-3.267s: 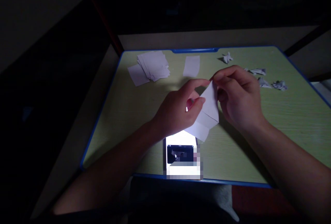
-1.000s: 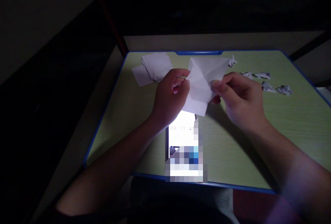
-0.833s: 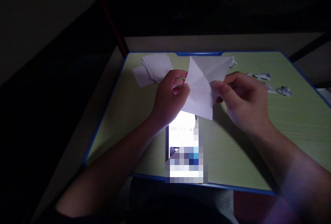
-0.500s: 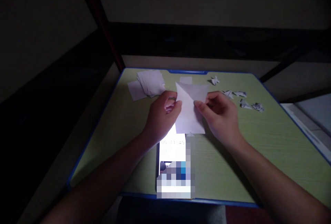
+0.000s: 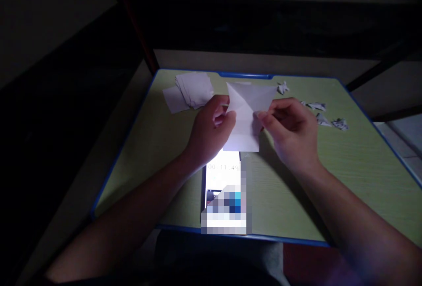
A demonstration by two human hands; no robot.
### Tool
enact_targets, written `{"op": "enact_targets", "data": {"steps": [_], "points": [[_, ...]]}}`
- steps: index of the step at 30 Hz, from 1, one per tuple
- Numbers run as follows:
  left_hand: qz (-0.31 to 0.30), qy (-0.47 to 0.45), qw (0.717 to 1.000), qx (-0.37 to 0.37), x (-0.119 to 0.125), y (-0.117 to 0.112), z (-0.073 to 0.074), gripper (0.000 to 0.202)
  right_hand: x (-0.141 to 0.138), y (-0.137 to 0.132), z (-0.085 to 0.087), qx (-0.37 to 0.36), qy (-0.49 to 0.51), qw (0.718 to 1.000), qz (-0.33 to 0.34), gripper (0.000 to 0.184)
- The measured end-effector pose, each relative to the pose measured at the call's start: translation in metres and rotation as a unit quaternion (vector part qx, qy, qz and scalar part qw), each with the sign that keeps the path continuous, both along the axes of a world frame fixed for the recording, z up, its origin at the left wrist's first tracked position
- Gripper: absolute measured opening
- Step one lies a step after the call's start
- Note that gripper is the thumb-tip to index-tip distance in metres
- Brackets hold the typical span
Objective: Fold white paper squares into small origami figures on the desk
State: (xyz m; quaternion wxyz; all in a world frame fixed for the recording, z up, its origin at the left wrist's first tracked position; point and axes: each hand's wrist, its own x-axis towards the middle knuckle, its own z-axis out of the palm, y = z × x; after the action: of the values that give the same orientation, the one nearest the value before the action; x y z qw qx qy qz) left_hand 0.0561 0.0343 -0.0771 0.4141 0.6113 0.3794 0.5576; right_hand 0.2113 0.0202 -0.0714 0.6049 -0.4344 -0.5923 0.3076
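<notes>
A sheet of white paper point(image 5: 243, 123) with diagonal creases near its top is held up between my two hands, above the table. My left hand point(image 5: 212, 125) pinches its left edge, thumb in front and fingers curled behind. On the opposite edge, my right hand point(image 5: 290, 130) grips the paper between thumb and fingers. Below the sheet lies a lit phone point(image 5: 222, 178) showing a timer; its lower part is blurred out. Part of another pale sheet peeks out just behind the held paper's top edge.
The green table point(image 5: 148, 180) has a blue rim. A stack of white paper sheets point(image 5: 194, 89) rests at the back left. Several small folded paper pieces point(image 5: 339, 123) lie at the back right. Beyond the right edge are pale flat surfaces point(image 5: 404, 138). The surroundings are dark.
The whole scene has shifted upward in view as the head tilted. My hands have moved slightly apart at the paper's sides, and its upper corners spread wider with more visible creases.
</notes>
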Motion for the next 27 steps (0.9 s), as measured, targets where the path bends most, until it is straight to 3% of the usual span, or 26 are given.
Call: {"op": "enact_targets", "data": {"steps": [11,19,27], "points": [[0.012,0.045,0.999,0.016,0.002,-0.008,0.005,0.01,-0.004,-0.009,0.004,0.06,-0.02,0.998,-0.014,0.01],[0.024,0.073,0.997,0.003,0.002,-0.011,0.008,0.012,-0.004,-0.013,0.007,0.04,-0.074,0.996,-0.037,0.008],[0.013,0.056,0.998,0.037,0.001,-0.011,0.011,0.007,-0.005,-0.012,0.007,0.057,-0.057,0.997,-0.005,0.009]]}}
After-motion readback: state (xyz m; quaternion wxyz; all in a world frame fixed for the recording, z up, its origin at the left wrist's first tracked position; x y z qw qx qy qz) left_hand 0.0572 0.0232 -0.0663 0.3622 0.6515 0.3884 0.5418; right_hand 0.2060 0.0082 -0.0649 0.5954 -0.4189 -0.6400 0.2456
